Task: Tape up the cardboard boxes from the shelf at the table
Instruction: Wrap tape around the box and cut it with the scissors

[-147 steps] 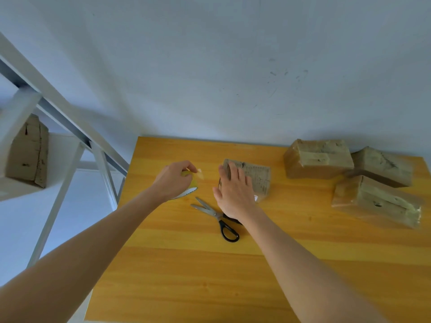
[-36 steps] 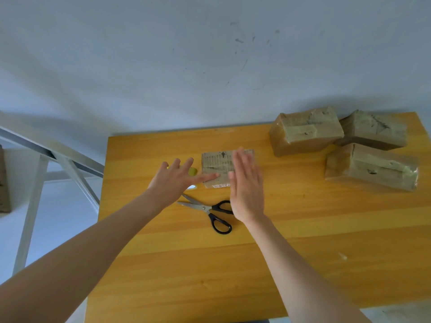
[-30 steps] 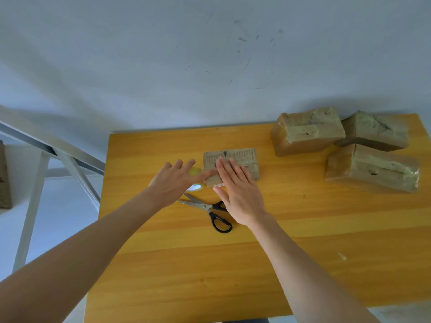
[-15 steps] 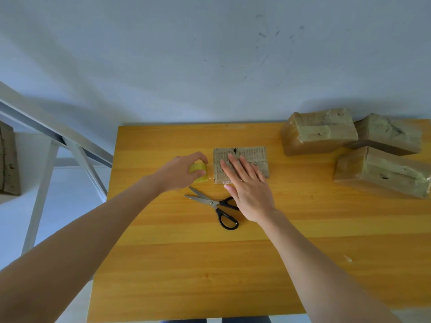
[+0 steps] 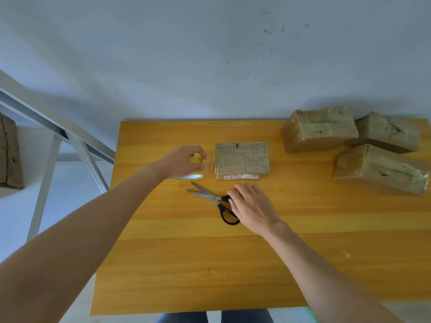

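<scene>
Head view: one flat cardboard box [image 5: 242,159] lay on the table [image 5: 186,264], at mid-width and toward the far edge. Its long axis ran left to right, parallel to that edge. The printed broad face pointed up, and a white label strip showed on the side facing the near edge.

The left hand [image 5: 179,162] gripped a yellow tape roll [image 5: 195,167], thumb and fingers curled round it. The roll stood on the table toward the left edge. A clear strip of tape [image 5: 210,165] ran from the roll to the left end of the box.

The right hand [image 5: 251,206] rested at the table's middle on the black handles of the scissors [image 5: 210,197]. Its fingers were bent over one handle loop; whether they had closed on it could not be told. The blades were parted and pointed toward the left edge.

All boxes were shut, so no contents showed.

Count:
- Boxes on the table: four, namely the flat box and three taped boxes [image 5: 319,129] [image 5: 387,132] [image 5: 377,171] grouped at the far right corner.
- Boxes off the table: one [image 5: 9,152], partly in view on the shelf [image 5: 58,127] beyond the left edge.
- Tape rolls: one.
- Scissors: one pair.
</scene>
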The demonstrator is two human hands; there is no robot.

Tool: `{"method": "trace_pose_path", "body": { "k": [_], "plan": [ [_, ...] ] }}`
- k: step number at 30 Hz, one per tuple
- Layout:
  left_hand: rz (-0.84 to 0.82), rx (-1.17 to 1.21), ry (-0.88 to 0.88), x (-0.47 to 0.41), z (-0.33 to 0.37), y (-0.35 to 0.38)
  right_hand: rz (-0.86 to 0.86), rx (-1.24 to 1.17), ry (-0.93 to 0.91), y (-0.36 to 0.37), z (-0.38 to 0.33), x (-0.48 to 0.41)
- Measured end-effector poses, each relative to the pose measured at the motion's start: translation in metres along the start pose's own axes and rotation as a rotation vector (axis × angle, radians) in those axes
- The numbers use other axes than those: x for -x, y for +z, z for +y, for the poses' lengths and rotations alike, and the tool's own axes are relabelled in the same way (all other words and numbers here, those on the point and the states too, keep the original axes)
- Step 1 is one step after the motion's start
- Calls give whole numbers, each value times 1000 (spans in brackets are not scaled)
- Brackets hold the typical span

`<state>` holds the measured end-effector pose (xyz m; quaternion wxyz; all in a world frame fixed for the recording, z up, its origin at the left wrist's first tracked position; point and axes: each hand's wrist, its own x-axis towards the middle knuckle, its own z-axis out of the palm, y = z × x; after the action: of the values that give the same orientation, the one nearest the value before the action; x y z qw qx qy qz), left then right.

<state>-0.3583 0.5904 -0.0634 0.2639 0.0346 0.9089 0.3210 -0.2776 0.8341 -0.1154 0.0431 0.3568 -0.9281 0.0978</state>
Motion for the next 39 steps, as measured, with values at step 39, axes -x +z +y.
{"method": "trace_pose_path", "body": {
  "k": [39],
  "plan": [
    [-7,10,14,1,9,2,-186,-1411,1007,-9,-67,-37]
  ]
}}
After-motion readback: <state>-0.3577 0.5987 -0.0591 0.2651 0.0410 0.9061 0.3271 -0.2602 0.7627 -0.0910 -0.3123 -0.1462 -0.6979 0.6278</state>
